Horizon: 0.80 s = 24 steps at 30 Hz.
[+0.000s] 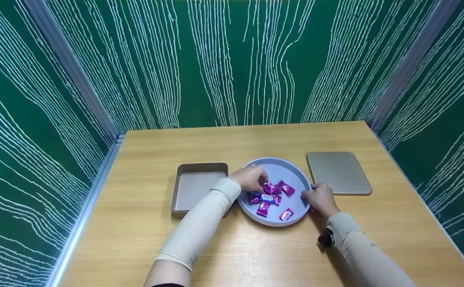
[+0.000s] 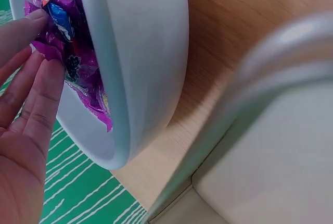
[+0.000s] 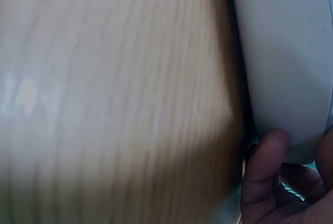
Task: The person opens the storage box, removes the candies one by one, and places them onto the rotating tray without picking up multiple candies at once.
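A round pale lavender tray holds several purple-wrapped candies, some with blue and white on them. My left hand reaches over the tray's left rim. In the left wrist view, its thumb and fingers pinch the edge of a purple candy wrapper at the pile. One candy lies apart near the tray's front edge. At the right side, my right hand grips the tray's rim; the right wrist view shows fingers against the outer wall and under the edge.
Left of the tray stands an open rectangular tin, partly covered by the left forearm. A flat square lid lies to the right, behind the right hand. All rest on a wooden table with green, white-streaked walls around it.
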Each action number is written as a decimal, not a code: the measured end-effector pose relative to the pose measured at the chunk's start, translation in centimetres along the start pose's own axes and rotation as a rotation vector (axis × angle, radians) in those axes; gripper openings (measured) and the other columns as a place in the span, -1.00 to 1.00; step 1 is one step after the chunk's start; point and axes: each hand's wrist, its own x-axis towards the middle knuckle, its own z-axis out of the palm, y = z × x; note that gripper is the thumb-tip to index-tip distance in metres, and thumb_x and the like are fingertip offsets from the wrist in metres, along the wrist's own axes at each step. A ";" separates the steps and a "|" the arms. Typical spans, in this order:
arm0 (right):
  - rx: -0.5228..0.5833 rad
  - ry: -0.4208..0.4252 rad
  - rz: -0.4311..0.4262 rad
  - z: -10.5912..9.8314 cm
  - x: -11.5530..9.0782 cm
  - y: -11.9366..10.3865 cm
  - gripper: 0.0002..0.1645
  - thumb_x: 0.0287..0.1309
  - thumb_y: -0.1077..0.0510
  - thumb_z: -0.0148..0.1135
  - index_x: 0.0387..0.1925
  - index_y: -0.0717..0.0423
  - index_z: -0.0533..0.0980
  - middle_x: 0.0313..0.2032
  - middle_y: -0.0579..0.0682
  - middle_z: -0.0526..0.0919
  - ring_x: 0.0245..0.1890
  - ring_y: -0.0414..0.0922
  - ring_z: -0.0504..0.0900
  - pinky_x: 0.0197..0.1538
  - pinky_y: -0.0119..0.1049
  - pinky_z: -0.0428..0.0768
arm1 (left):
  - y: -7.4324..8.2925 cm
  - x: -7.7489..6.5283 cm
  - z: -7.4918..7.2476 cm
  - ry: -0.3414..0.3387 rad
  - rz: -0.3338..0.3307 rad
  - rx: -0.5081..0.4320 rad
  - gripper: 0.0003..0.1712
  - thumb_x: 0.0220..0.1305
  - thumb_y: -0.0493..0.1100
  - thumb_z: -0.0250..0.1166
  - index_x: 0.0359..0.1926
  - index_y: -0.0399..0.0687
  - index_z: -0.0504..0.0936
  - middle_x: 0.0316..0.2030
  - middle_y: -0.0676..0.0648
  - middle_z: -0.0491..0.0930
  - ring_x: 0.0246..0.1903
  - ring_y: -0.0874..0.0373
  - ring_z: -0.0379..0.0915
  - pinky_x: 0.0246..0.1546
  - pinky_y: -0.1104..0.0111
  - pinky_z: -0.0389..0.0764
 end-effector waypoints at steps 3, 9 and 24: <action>-0.002 -0.011 0.010 -0.1 0.0 -0.1 -0.32 0.28 0.21 0.23 0.32 0.61 0.46 -0.17 0.48 0.76 -0.67 -0.16 0.61 -0.59 -0.26 0.68 | -0.1 -0.4 -0.3 0.014 -0.008 -0.029 -0.66 0.32 -0.16 0.55 0.07 -0.18 0.82 -0.04 -0.12 0.84 -0.03 0.04 0.72 0.18 0.31 0.67; -0.002 -0.012 -0.004 -0.2 0.0 -0.2 -0.40 0.28 0.23 0.26 0.23 0.60 0.53 -0.35 0.32 0.78 -0.69 -0.15 0.62 -0.60 -0.26 0.67 | -0.3 -1.7 -1.6 0.067 -0.040 -0.117 -0.61 0.42 -0.04 0.47 0.13 -0.17 0.79 0.00 -0.14 0.82 0.01 0.05 0.70 0.19 0.25 0.68; -0.034 -0.066 0.014 -0.6 -0.3 -0.6 -0.42 0.34 0.22 0.27 0.25 0.58 0.53 -0.37 0.22 0.79 -0.64 -0.14 0.63 -0.53 -0.29 0.68 | -1.2 -6.7 -4.5 0.203 -0.115 -0.138 -0.65 0.44 0.03 0.42 0.11 -0.03 0.80 0.02 -0.11 0.82 0.01 -0.01 0.71 0.11 0.17 0.70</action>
